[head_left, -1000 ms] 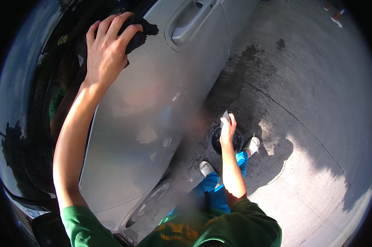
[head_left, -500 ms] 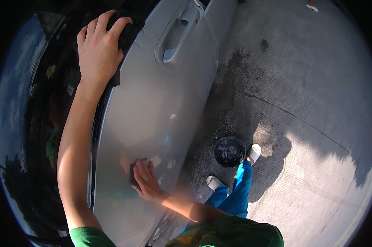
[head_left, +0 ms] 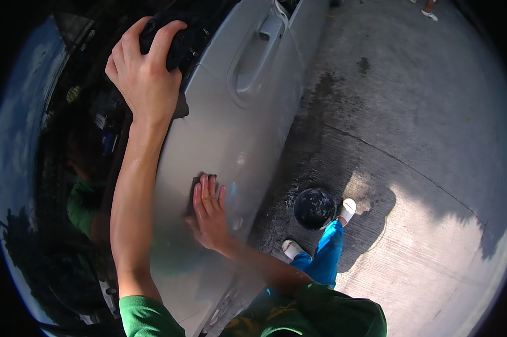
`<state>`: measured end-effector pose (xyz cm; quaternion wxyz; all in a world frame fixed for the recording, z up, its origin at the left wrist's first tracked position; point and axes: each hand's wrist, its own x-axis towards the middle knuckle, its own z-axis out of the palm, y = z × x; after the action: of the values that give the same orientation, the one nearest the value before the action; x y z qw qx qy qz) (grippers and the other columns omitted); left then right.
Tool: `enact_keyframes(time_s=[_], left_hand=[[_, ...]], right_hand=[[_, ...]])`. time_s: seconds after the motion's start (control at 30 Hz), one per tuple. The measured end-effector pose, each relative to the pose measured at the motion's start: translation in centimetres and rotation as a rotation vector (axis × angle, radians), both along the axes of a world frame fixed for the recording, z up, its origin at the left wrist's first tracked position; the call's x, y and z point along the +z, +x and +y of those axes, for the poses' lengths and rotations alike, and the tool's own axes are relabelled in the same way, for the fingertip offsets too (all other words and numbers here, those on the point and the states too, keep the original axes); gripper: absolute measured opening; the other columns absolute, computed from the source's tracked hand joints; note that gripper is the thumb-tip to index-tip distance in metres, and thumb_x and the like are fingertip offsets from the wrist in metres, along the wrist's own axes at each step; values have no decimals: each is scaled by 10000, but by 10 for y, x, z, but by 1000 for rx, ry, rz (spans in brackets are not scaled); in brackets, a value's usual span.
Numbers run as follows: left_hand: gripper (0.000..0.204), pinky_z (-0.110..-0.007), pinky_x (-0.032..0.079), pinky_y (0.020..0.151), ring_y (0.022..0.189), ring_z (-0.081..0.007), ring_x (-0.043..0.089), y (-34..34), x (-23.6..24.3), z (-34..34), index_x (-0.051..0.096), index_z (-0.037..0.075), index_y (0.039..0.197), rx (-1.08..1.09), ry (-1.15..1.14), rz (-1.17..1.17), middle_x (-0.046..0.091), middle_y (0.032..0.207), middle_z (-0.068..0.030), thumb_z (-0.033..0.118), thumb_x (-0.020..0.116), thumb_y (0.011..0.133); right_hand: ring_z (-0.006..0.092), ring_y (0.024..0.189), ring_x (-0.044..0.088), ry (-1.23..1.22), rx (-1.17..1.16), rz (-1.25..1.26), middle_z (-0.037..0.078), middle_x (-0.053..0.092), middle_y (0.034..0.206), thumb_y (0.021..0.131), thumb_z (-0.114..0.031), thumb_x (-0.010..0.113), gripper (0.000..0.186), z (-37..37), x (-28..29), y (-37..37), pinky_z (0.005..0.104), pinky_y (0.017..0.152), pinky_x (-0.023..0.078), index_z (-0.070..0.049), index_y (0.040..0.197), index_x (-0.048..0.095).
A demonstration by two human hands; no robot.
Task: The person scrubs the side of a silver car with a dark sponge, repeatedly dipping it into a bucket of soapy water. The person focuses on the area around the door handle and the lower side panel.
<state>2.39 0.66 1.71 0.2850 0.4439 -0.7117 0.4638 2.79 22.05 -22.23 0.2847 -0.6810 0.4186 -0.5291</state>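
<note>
My left hand (head_left: pixel 144 76) is up at the window edge of a silver car door (head_left: pixel 208 123). Its fingers curl over a bunched black cloth (head_left: pixel 177 50), part of which hangs below the palm near the door's top edge. Lower on the door panel, my right hand (head_left: pixel 209 216) lies with fingers held together, pressing a small dark flat pad (head_left: pixel 195 186) to the surface. Most of the pad is hidden under the fingers, so I cannot tell its exact kind. Pale patches and a small blue mark show on the paint close by.
A recessed door handle (head_left: pixel 264 42) lies farther up the panel. A round black bucket (head_left: pixel 314 209) stands on the wet concrete (head_left: pixel 410 112) by my white shoes (head_left: pixel 348 209). The dark window glass (head_left: pixel 45 185) is on the left. Another person's foot (head_left: pixel 429 14) shows at the far right.
My right hand has slid up the door panel with the dark pad. My left hand and the black cloth have shifted slightly right in view. The person at the far edge has moved slightly.
</note>
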Motion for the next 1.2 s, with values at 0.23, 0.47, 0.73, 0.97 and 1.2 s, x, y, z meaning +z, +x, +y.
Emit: enact_keyframes(time_s=[0.23,0.47,0.73,0.97,1.2], left_hand=[[641,-405,333,1014,1168,-234,558,0,11,-1,739,356,1115,-61,-129,182,594,1292,5,-19,757,595],[678,-366,297,1000,1170,-208,554,6,-2,25,757,357,1063,-51,-59,269,606,1277,31,-10,770,493],[541,-355,306,985,1134,-202,590,19,-7,43,769,318,1040,-88,-61,257,628,1240,16,96,760,547],[546,-364,329,981,1135,-239,612,17,-8,46,770,268,1036,-78,-17,255,649,1243,-40,31,782,544],[316,-341,335,962,1098,-182,621,10,-6,39,769,334,1001,-24,-3,223,650,1214,11,247,755,698]], right_hand=[[470,1560,85,-33,-122,-43,285,48,1690,1017,-290,551,828,-253,125,-113,677,1207,101,76,1604,96],[498,1556,14,18,-8,112,279,-24,1695,1013,-290,573,868,-156,100,-78,702,1193,65,37,1623,49],[459,1568,-20,92,-28,118,255,-60,1702,1060,-257,507,823,-210,131,-101,673,1206,37,1,1627,-32],[431,1575,-40,84,-36,32,234,-61,1709,1093,-346,422,778,-304,152,-140,665,1209,33,-40,1634,-46],[469,1563,-70,177,109,179,250,-121,1698,1052,-226,503,850,-192,132,-107,670,1204,4,-16,1626,-87]])
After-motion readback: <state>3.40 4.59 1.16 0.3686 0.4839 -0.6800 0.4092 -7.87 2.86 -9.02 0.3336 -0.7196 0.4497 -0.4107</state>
